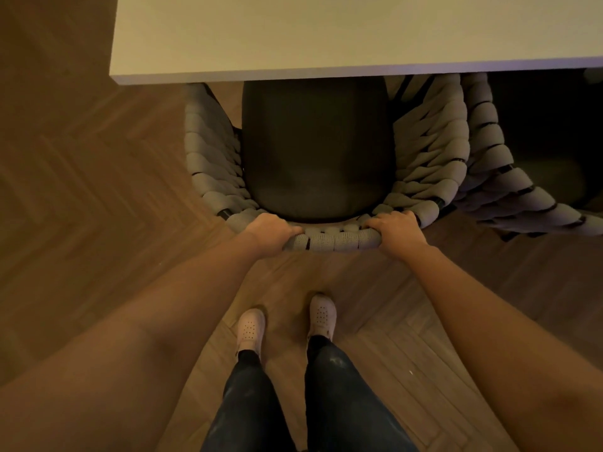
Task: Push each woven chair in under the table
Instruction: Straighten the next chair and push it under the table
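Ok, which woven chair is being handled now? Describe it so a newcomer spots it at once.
Start at the pale table, near its left corner. The woven chair sits at that edge, its dark seat cushion partly under the top. Unlike the second chair to its right, both the left hand and right hand grip its back rim.

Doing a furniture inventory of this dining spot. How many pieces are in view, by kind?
Woven chairs: 2, the near chair gripped by the left hand and right hand, and the second chair to its right
Table: 1
Total: 3
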A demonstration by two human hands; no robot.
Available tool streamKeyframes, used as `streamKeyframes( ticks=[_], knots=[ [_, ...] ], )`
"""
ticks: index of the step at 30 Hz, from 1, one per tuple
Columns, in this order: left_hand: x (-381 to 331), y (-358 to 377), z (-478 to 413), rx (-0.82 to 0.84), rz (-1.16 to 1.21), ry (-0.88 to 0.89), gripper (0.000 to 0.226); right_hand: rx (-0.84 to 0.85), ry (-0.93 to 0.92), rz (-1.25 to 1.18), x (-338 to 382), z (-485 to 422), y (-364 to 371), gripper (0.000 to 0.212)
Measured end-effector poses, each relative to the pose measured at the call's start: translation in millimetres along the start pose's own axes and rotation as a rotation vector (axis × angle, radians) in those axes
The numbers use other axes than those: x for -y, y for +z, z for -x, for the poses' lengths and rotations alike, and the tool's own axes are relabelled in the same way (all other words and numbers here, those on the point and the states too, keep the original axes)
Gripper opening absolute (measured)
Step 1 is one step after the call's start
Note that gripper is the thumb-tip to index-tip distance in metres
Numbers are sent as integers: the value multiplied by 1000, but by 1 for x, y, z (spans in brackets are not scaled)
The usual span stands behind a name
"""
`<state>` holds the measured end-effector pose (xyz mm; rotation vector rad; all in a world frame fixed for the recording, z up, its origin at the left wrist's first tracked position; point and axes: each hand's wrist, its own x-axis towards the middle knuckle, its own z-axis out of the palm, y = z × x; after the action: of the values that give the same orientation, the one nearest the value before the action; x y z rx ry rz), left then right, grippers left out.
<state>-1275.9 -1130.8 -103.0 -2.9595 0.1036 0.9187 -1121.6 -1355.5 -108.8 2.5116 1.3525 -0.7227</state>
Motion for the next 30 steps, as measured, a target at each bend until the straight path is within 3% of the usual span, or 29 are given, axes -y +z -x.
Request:
streamKeyframes(
  ticks=[7, 13, 16, 19, 22, 30],
  knots=[
    [0, -3, -1, 2, -19, 1, 45, 88, 24, 76, 2, -7, -6, 44],
    [-2, 3, -1, 29, 53, -50, 55, 252, 66, 113, 6, -12, -14, 61],
    [2, 9, 7, 34, 236, -75, 73, 350, 54, 19, 12, -10, -23, 84],
    [13, 14, 25, -63, 285, -62, 77, 399, 52, -228, 36, -9, -34, 89],
    [30, 23, 45, -117, 263, -89, 75, 340, 8, -398, 79, -16, -46, 84],
    [127, 47, 130, -181, 325, -251, 70, 155, -123, -414, 230, -70, -100, 65]
  ],
)
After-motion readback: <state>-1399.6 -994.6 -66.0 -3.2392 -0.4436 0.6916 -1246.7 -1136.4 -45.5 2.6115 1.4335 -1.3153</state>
